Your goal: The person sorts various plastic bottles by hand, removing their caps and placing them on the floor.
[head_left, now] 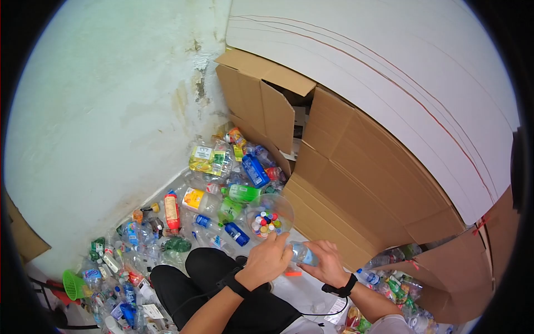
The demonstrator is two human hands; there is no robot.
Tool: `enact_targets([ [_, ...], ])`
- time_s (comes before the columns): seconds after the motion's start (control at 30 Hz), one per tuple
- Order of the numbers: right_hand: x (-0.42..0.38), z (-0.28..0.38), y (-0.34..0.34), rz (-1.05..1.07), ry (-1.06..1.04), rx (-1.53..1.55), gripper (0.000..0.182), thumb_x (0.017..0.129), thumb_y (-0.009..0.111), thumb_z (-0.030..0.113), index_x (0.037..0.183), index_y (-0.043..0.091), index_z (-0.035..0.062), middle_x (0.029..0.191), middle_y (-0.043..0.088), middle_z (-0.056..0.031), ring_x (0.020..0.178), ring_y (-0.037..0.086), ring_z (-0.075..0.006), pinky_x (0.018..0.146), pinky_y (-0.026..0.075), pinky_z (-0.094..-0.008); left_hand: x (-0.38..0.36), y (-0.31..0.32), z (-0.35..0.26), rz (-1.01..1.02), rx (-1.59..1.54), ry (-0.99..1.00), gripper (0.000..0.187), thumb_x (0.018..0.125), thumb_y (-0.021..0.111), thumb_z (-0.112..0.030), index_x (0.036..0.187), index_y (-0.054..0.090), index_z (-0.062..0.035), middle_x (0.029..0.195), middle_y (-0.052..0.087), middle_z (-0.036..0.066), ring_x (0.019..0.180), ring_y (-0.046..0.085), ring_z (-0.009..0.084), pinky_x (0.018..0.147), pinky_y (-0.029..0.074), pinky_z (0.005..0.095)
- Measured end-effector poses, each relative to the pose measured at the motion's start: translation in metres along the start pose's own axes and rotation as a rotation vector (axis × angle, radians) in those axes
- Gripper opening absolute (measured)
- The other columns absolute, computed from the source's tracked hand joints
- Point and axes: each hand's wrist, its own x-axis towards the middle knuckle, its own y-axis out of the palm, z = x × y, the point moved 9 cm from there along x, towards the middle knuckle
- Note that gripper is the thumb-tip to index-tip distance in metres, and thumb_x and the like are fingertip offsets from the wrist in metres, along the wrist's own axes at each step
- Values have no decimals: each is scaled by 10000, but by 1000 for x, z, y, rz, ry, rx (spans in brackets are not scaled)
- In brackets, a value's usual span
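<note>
Between my hands is a clear plastic bottle [303, 254] with a pale blue label, lying tilted. My right hand [328, 264] is wrapped round its body. My left hand [268, 257] is closed at the bottle's left end; its fingertips pinch there, and what they hold is too small to make out. Just beyond my left hand stands a clear round tub [271, 201] with many coloured bottle caps [266, 224] in it. Below the bottle lies a small orange object [292, 273].
Piled plastic bottles [245, 193] lie beyond my knees and to the left, near a green basket [74, 285]. More bottles [397, 286] lie at the right. Cardboard sheets [361, 161] lean at the back right, beside a white wall [105, 111].
</note>
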Motion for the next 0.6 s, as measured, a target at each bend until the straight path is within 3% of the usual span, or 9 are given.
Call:
enact_targets([
  [0.1,0,-1,0,6,13,1,534,705,853,238,1192,685,99,1077,660,-93,1024,594,-301,889,419,-425,2,0,10,-44,-63,-56,377,983,539,-285,1210,651,-6,1055,595,216,877,650,435,783,531,502],
  [0.2,-2,-4,3,19,12,0,554,696,868,244,1196,683,93,1099,659,-106,1030,598,-313,902,429,-421,1,8,11,112,-8,-129,367,984,547,-283,1200,656,-8,1100,607,210,895,662,423,776,538,496],
  [0.3,-5,-6,4,10,11,20,552,697,866,239,1195,681,91,1105,658,-109,1033,597,-316,905,434,-422,-1,3,5,54,50,-113,354,965,567,-268,1183,665,-8,1130,608,212,898,666,414,768,542,492],
  [0.37,-7,-7,6,11,15,23,549,700,860,239,1198,679,95,1094,654,-100,1037,595,-308,906,424,-424,-1,1,2,-3,16,-31,413,952,566,-320,1154,672,25,982,614,220,836,672,427,738,553,497],
  [0.6,-11,-17,8,41,44,21,547,717,841,239,1214,665,93,1110,640,-103,1050,584,-308,927,413,-439,5,6,22,-53,-60,-136,393,938,589,-316,1150,681,2,1052,604,228,879,671,420,768,550,487],
])
